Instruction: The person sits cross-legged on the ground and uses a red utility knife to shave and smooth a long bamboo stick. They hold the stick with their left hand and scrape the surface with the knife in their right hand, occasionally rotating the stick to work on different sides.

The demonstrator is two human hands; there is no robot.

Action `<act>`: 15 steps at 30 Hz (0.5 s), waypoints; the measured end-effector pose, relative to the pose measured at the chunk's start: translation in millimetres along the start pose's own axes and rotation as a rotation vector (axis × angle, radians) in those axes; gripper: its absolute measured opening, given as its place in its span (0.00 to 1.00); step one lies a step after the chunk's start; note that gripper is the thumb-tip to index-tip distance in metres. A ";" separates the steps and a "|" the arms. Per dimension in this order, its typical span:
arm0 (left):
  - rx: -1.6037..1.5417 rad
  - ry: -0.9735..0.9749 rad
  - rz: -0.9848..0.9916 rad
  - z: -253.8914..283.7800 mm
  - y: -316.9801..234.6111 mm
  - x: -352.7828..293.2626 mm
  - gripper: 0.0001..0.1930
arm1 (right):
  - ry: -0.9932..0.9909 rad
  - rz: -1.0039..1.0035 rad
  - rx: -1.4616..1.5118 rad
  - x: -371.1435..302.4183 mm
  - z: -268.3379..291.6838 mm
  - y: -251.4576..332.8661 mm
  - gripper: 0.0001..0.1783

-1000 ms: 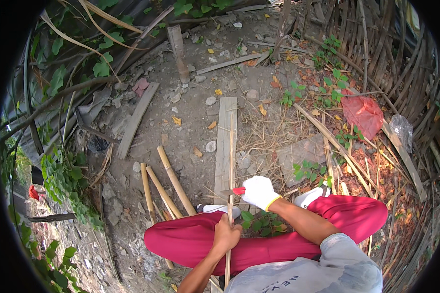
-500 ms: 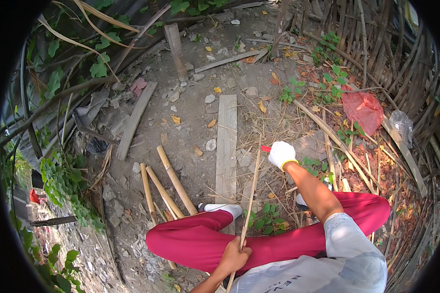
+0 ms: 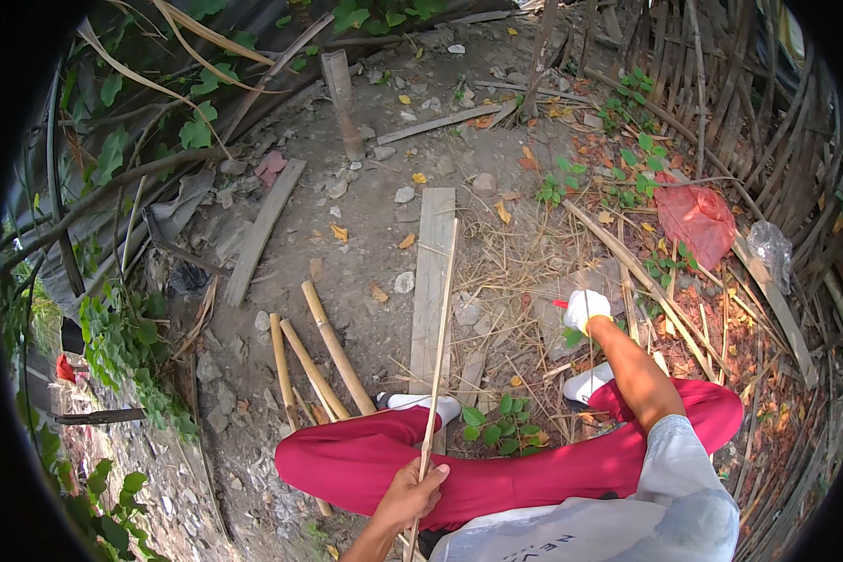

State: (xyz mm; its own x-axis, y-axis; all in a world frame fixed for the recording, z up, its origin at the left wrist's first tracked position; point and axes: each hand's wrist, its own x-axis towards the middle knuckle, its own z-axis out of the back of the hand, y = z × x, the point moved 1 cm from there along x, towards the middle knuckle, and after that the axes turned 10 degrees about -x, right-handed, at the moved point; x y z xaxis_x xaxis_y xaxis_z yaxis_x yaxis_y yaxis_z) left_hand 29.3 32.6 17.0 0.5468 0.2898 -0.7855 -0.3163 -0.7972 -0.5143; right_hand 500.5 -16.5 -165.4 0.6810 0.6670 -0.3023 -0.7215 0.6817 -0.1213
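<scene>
My left hand (image 3: 412,492) is closed round the lower part of a long thin bamboo strip (image 3: 443,318), above my left thigh. The strip slants up and away, crossing in front of a grey plank (image 3: 433,244) on the ground. My right hand (image 3: 587,309), in a white glove with a yellow cuff, is closed and reaches out to the right, apart from the strip. A small red end (image 3: 560,303) of some tool sticks out from its left side. The rest of that tool is hidden or too thin to make out.
Several bamboo poles (image 3: 332,342) lean beside my left knee. A small green plant (image 3: 504,426) grows between my feet. Split bamboo (image 3: 637,267) and a red plastic bag (image 3: 693,220) lie to the right, before a stick fence (image 3: 749,103). Another board (image 3: 264,229) lies at the left.
My right hand has moved right and slightly nearer, away from the bamboo strip. My left hand has shifted left, and the strip's far end has swung left over the plank.
</scene>
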 end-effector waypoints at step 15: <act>-0.282 0.305 0.161 3.0 -24.4 68.8 0.23 | -0.171 0.335 0.442 -85.8 104.6 65.1 0.21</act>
State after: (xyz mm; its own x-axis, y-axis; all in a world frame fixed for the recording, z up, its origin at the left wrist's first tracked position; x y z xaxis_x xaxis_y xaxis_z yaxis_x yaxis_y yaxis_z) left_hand 72.3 73.6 -25.5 0.7252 0.0145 -0.6884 -0.2152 -0.9449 -0.2466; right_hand 408.1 2.1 -48.5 0.4621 0.8818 -0.0941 -0.8051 0.4617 0.3724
